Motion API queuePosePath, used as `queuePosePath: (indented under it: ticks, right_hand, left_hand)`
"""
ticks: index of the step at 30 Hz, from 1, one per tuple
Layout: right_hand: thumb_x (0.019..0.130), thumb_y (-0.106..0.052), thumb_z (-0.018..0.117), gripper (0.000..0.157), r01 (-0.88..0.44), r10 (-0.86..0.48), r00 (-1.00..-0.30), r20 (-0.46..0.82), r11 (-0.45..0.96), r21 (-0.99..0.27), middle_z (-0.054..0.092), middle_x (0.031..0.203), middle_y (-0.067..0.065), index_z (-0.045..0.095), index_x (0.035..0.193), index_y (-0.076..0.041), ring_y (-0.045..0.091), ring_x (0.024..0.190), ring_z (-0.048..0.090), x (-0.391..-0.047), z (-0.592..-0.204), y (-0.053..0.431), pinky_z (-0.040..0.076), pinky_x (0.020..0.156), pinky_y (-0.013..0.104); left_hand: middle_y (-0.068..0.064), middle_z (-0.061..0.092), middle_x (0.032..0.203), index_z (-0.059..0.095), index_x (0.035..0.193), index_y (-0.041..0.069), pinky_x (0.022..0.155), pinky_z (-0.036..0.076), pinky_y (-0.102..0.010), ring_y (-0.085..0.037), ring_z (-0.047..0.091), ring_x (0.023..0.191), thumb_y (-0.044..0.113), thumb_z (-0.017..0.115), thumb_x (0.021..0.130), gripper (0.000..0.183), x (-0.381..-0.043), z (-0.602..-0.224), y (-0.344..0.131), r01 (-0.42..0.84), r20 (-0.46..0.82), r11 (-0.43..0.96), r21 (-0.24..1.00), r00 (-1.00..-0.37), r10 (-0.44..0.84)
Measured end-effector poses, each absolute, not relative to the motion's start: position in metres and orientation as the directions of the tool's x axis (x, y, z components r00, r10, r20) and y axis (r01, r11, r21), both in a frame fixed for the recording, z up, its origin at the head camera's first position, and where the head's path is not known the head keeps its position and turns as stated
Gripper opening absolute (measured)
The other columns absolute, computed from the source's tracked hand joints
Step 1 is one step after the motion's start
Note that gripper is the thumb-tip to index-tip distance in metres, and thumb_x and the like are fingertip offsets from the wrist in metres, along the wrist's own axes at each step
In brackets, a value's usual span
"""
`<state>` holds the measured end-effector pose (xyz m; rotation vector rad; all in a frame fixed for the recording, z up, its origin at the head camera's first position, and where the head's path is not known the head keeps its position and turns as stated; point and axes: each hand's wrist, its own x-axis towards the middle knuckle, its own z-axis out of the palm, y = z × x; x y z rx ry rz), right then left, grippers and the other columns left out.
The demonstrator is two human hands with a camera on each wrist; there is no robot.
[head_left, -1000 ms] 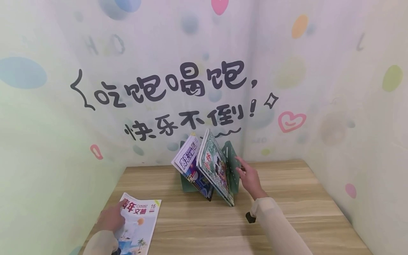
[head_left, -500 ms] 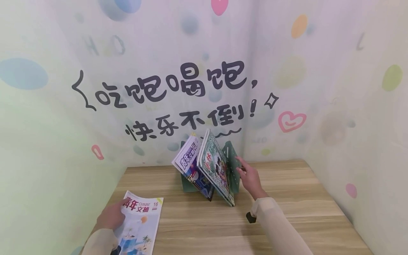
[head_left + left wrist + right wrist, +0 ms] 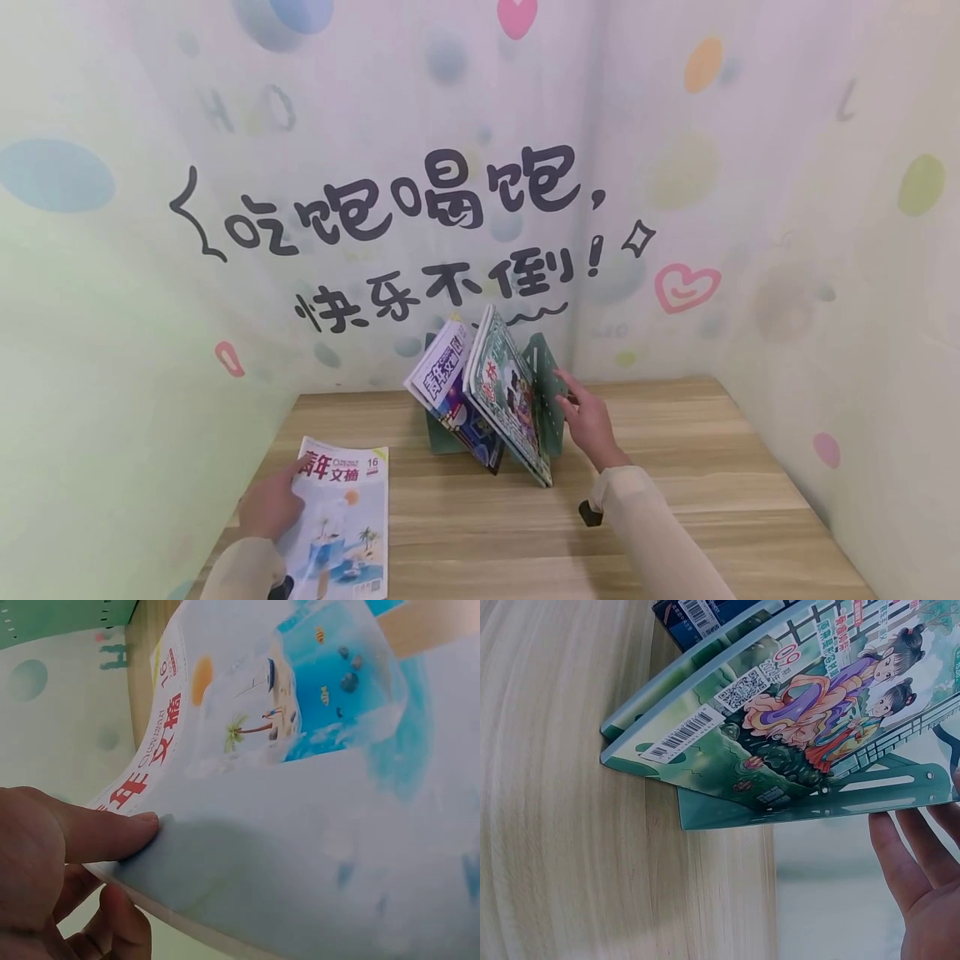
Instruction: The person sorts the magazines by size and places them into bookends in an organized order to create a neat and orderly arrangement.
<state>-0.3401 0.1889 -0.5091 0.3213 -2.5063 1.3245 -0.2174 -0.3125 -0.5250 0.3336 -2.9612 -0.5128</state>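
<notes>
My left hand (image 3: 272, 502) holds a magazine (image 3: 337, 521) with a pale blue beach cover and red title at the table's left. In the left wrist view its thumb lies on the cover (image 3: 247, 787) and curled fingers are underneath. My right hand (image 3: 592, 423) touches the outer face of the green metal bookend stand (image 3: 553, 404); the right wrist view shows its fingers (image 3: 900, 859) fairly straight against that panel. Green-covered magazines (image 3: 510, 392) lean tilted in the stand. Left of them leans a purple and white magazine (image 3: 442, 371), also tilted.
The wooden table (image 3: 675, 517) runs back to a printed cloth wall (image 3: 420, 100) with black lettering. Cloth walls also close in the left and right sides. The leaning magazines' lower corners jut out toward the front of the stand.
My left hand has moved slightly right and away from me with the magazine, whose cover shows more fully now. The right hand and the leaning magazines stay where they were.
</notes>
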Motion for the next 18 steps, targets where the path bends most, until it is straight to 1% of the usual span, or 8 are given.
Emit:
queuePosePath:
  ticks: [4,9,13,18]
  right_hand:
    - [0.099,-0.012,0.057,0.048,-0.327,-0.065,-0.934,0.352,0.553,-0.766,0.055,0.137,0.015,0.047,0.143,-0.027,0.036,0.109,0.061,-0.34,-0.509,0.189,0.058,0.077,0.045]
    - [0.099,-0.012,0.057,0.048,-0.329,-0.067,-0.933,0.352,0.553,-0.765,0.053,0.14,0.014,0.047,0.144,-0.026,0.037,0.11,0.061,-0.34,-0.509,0.189,0.057,0.08,0.046]
    - [0.099,-0.012,0.057,0.048,-0.329,-0.069,-0.934,0.35,0.548,-0.769,0.052,0.141,0.014,0.047,0.144,-0.026,0.037,0.11,0.061,-0.339,-0.509,0.189,0.058,0.079,0.046]
    - [0.099,-0.012,0.057,0.049,-0.324,-0.067,-0.936,0.346,0.546,-0.773,0.051,0.142,0.013,0.047,0.144,-0.026,0.037,0.111,0.061,-0.339,-0.509,0.189,0.058,0.078,0.045]
  left_hand:
    - [-0.03,0.056,0.127,0.052,0.139,0.007,0.074,0.049,-0.059,-0.047,0.06,0.098,-0.003,0.063,0.076,0.065,-0.218,-0.526,-0.312,-0.193,0.085,0.908,0.373,-0.967,-0.24]
    - [-0.029,0.054,0.13,0.049,0.141,0.008,0.078,0.048,-0.061,-0.051,0.056,0.106,-0.002,0.064,0.077,0.066,-0.217,-0.523,-0.309,-0.185,0.095,0.897,0.402,-0.966,-0.242]
    - [-0.029,0.054,0.13,0.048,0.142,0.009,0.077,0.048,-0.06,-0.05,0.057,0.105,0.0,0.065,0.079,0.066,-0.216,-0.519,-0.305,-0.187,0.098,0.892,0.412,-0.964,-0.248]
    - [-0.029,0.055,0.128,0.047,0.143,0.01,0.075,0.05,-0.057,-0.046,0.06,0.1,0.001,0.067,0.081,0.066,-0.214,-0.514,-0.3,-0.199,0.095,0.88,0.431,-0.96,-0.263]
